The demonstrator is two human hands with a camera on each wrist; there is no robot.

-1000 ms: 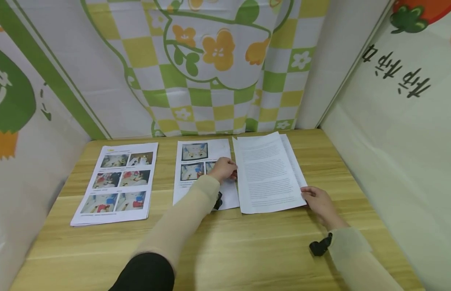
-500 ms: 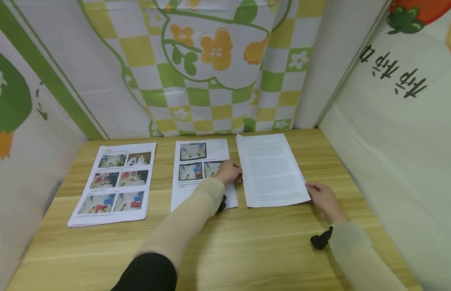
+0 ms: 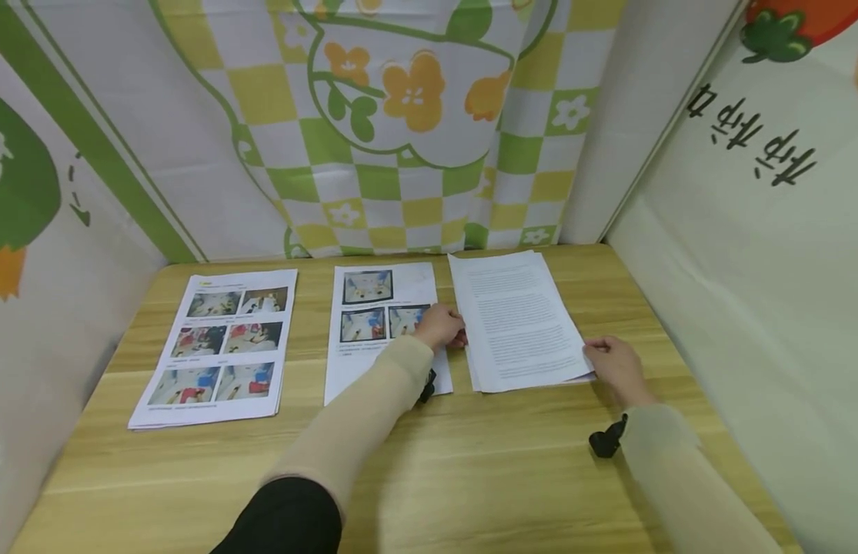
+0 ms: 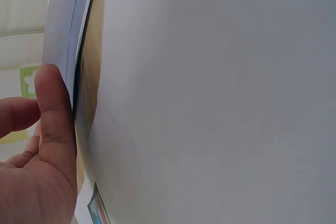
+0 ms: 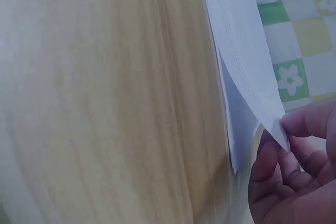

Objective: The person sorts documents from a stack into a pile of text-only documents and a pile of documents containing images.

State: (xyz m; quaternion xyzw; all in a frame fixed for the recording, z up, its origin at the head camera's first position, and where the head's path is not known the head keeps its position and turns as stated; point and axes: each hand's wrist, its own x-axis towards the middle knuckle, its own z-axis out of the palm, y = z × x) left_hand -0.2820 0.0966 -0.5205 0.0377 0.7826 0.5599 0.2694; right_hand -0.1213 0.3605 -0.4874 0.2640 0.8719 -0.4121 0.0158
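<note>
In the head view, a small stack of printed text sheets [image 3: 519, 323] lies at the right of the table, its top sheet skewed over the one beneath. My right hand [image 3: 615, 369] pinches the near right corner of the top sheet; the right wrist view shows that paper corner [image 5: 275, 132] lifted between thumb and finger, with a lower sheet [image 5: 239, 129] apart below it. At the stack's left edge is my left hand [image 3: 440, 327]. In the left wrist view a straight finger [image 4: 55, 114] rests along the paper edge. The left forearm partly covers the picture-printed sheet [image 3: 387, 369].
Another stack of sheets with colour photos [image 3: 214, 350] lies at the left of the wooden table [image 3: 463, 477]. A checked, flowered curtain [image 3: 401, 192] hangs behind the table. White covered walls stand at both sides.
Both hands have shifted the text sheets slightly right and straightened them. Since half a second ago, the top sheet's near right corner has been raised, and a lower sheet shows beneath it.
</note>
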